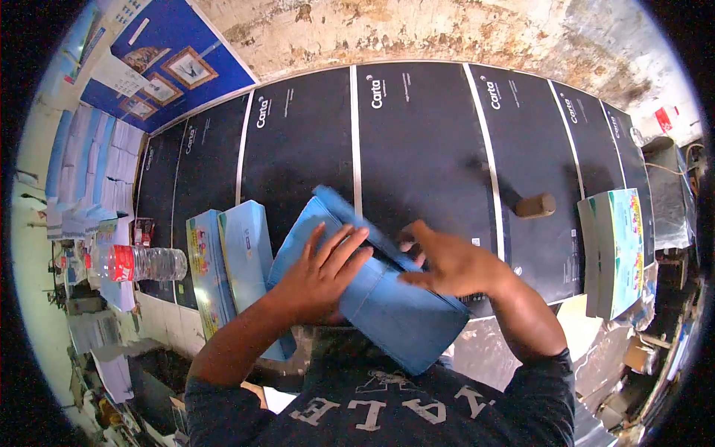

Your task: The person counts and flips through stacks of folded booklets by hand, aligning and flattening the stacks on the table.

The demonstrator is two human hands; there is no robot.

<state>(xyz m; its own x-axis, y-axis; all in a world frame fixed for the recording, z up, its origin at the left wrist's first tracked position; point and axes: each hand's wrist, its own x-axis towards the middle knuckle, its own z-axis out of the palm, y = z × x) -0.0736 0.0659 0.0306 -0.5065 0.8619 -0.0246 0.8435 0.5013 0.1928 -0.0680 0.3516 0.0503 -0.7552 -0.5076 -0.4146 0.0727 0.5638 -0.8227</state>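
Observation:
A blue-covered book (398, 316) lies slantwise over the table's near edge, in front of my chest. Along its far edge runs a narrow blue flap (365, 227), raised a little from the rest. My left hand (316, 272) rests on the cover's left part with fingers stretched out and apart; its thumb is hidden. Over the far right edge hovers my right hand (458, 261), slightly blurred, thumb and fingers apart with nothing visible between them. Whether its fingertips touch the flap I cannot tell.
Blue-edged books (249, 246) stand left of my left arm, beside a plastic bottle (149, 263). A wooden-handled tool (536, 205) sits on the black-covered table (417, 164). Thick books (614, 249) lie at the right end; paper stacks (89, 160) rise at far left.

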